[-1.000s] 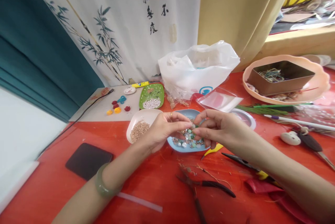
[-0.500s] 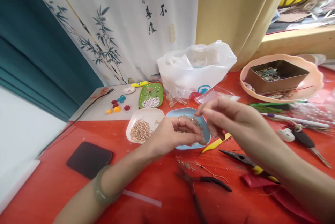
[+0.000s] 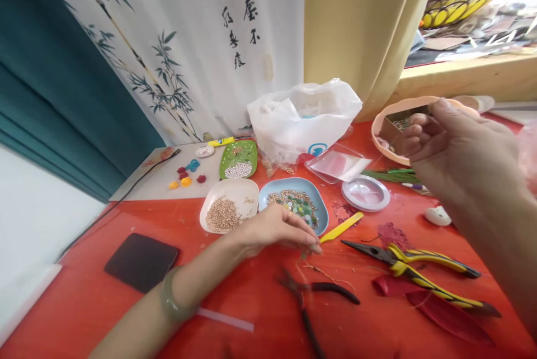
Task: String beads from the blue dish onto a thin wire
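Note:
My left hand (image 3: 280, 230) rests low on the red table, just in front of the blue dish of mixed beads (image 3: 298, 206). Its fingertips are pinched together on something small that I cannot make out, close to a thin wire (image 3: 327, 276). My right hand (image 3: 457, 152) is raised high at the right, fingers curled in, in front of the peach tray (image 3: 380, 124) with the brown tin. Whether a thread runs between the hands is not visible. A white dish of gold beads (image 3: 224, 212) sits left of the blue dish.
Yellow-handled pliers (image 3: 419, 261) and dark pliers (image 3: 310, 292) lie on the table near me. A white plastic bag (image 3: 302, 116), a green dish of pearls (image 3: 240, 160), a clear lid (image 3: 364, 192), a yellow strip (image 3: 342, 227) and a black pad (image 3: 141, 261) stand around.
The hands have parted. My right hand rose up and to the right, away from the blue dish. My left hand dropped to the table in front of the dish.

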Demonstrator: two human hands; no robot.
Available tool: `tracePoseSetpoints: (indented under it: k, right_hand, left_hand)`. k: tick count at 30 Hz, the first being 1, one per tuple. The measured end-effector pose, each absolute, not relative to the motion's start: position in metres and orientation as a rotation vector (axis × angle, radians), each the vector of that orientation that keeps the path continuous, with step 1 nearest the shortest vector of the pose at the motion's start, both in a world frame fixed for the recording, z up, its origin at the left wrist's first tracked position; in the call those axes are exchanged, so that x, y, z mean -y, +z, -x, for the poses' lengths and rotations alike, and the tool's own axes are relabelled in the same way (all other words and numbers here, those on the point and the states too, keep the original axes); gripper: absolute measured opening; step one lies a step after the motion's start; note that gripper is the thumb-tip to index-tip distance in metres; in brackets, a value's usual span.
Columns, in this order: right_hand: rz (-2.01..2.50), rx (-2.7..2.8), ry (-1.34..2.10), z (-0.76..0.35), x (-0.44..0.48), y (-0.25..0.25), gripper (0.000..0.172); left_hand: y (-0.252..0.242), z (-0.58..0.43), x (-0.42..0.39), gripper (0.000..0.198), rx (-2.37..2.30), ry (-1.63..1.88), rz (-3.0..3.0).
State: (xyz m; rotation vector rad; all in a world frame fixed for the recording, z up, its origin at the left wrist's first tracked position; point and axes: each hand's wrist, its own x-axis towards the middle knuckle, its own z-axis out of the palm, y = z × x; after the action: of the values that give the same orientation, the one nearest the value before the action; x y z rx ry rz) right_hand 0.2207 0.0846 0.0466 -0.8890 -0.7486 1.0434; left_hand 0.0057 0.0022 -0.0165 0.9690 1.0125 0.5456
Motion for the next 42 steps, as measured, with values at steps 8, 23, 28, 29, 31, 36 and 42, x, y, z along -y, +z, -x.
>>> tracePoseSetpoints:
  k: [8,23,28,29,31,36,42]
  right_hand:
    - [0.969,0.616,1.041,-0.221,-0.091,0.043,0.024]
    - [0.923,0.73,1.097,-0.223,-0.098,0.026,0.019]
    - [0.938,0.843,1.14,-0.222,-0.092,0.027,0.012]
    - [0.94,0.861,1.144,-0.222,-0.091,0.028,0.011]
    - [0.942,0.897,1.149,-0.221,-0.088,0.03,0.011]
    - [0.923,1.016,1.164,-0.216,-0.077,0.038,0.013]
    - [0.834,1.276,1.117,-0.203,-0.054,0.05,0.015]
  left_hand:
    - [-0.021,0.0,-0.006,0.014,-1.027,0.553,-0.919]
    - [-0.021,0.002,-0.008,0.021,-1.09,0.512,-0.982]
    - [-0.026,0.008,-0.016,0.016,-1.302,0.583,-1.34]
    - [-0.027,0.009,-0.017,0.015,-1.364,0.598,-1.437]
    - [-0.028,0.011,-0.017,0.015,-1.474,0.595,-1.633]
    - [-0.026,0.011,-0.014,0.018,-1.5,0.476,-2.04]
    - [-0.026,0.014,-0.015,0.019,-1.48,0.432,-2.146]
